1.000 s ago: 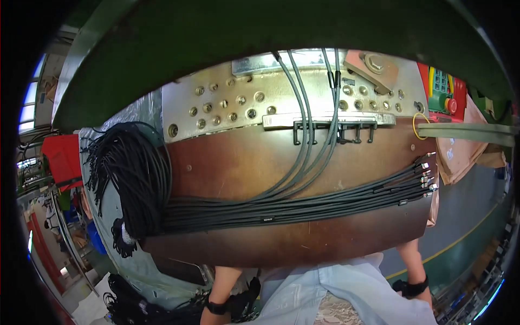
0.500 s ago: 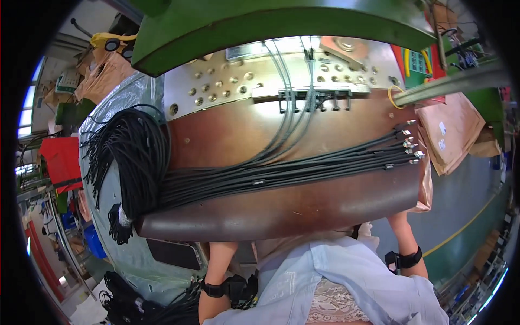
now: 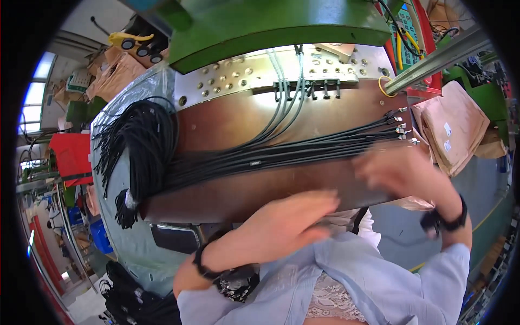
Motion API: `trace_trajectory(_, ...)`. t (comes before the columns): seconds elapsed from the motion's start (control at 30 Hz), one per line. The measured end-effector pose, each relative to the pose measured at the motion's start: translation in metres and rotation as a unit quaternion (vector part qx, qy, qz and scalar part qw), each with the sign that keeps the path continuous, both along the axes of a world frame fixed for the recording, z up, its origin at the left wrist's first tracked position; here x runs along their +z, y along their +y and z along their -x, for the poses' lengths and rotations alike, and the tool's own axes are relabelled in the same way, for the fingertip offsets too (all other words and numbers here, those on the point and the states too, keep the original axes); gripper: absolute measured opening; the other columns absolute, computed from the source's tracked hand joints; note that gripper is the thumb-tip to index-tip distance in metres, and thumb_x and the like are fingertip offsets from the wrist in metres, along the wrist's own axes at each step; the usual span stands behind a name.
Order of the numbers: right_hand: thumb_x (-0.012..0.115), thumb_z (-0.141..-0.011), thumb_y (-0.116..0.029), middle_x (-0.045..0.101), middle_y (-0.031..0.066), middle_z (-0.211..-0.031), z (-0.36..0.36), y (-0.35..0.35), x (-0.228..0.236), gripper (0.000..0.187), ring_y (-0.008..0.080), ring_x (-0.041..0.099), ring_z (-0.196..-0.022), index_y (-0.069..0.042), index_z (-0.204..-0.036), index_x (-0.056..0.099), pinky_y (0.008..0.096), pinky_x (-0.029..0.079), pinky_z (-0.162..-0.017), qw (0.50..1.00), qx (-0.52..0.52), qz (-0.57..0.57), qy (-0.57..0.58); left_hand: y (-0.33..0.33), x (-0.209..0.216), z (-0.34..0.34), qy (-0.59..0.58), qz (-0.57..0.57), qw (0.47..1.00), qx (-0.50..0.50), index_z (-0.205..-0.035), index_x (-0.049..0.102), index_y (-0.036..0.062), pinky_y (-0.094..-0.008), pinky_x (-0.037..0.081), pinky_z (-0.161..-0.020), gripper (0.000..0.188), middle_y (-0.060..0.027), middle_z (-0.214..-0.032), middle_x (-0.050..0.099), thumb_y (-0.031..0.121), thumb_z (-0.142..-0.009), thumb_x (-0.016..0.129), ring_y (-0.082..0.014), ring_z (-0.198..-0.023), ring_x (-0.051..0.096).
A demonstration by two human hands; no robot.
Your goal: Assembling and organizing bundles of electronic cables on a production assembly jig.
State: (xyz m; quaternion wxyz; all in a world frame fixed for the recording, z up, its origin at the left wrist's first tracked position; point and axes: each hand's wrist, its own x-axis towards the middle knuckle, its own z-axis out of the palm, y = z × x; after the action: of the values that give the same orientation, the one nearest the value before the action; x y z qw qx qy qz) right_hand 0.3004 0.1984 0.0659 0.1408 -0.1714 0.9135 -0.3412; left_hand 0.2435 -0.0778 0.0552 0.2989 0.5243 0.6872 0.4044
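A row of black cables (image 3: 233, 164) lies across the brown work surface (image 3: 260, 192), with metal connector ends (image 3: 401, 130) at the right. My right hand (image 3: 395, 170) is over these cables near their connector ends; its fingers are smeared by motion. My left hand (image 3: 298, 214) hovers at the front edge of the surface, fingers stretched out and thumb apart, holding nothing visible. Several cables curve up from the row to a fixture with black clips (image 3: 311, 89), under the green machine body (image 3: 276, 32). The cables' other ends gather in a thick tied bundle (image 3: 143, 141) at the left.
A perforated metal plate (image 3: 216, 81) lies behind the brown surface. A metal bar (image 3: 433, 62) slants in at the right, near brown paper packaging (image 3: 452, 124). A dark flat device (image 3: 176, 238) sits by the front left edge, with more black cables (image 3: 135, 298) below.
Both hands have come up from below the front edge: the right over the cables' connector ends, the left to the middle of the edge. The view has shifted slightly.
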Motion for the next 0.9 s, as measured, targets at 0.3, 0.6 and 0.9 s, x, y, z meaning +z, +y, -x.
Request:
trace_trajectory(0.3,0.061,-0.073,-0.006,0.059,0.0094,-0.104,0.082,-0.003,-0.055,0.035,0.0288,0.056,-0.092,-0.005,-0.108,0.058,0.0370,0.046,-0.081,0.898,-0.032,-0.197,0.391,-0.011,-0.036,0.029,0.489,0.166,0.831,0.208,-0.114,0.053,-0.0016,-0.0373,0.043,-0.082,0.052,-0.0123,-0.110,0.055,0.029,-0.074,0.067,-0.0237,-0.097,0.052)
trace_trajectory(0.6,0.056,-0.078,0.004,0.063,0.0141,-0.098,-0.086,0.075,-0.039,0.030,0.0303,0.059,-0.093,0.001,-0.108,0.057,0.0385,0.045,-0.087,0.821,-0.513,-0.052,0.245,-0.025,0.004,0.068,-0.066,0.120,0.937,0.323,-0.102,0.062,0.0042,-0.0334,0.048,-0.061,0.030,-0.0119,-0.072,0.060,0.015,-0.074,0.068,-0.0257,-0.061,0.057)
trace_trajectory(0.9,0.064,-0.065,-0.001,0.058,0.0100,-0.100,-0.095,-0.015,-0.057,0.033,0.0289,0.053,-0.091,-0.006,-0.097,0.063,0.0387,0.044,-0.079,0.905,-0.287,-0.125,0.287,0.053,0.001,0.070,0.378,0.227,0.896,0.050,-0.090,0.058,0.0002,-0.0296,0.046,-0.056,0.023,-0.0144,-0.069,0.059,0.018,-0.077,0.066,-0.0262,-0.056,0.057)
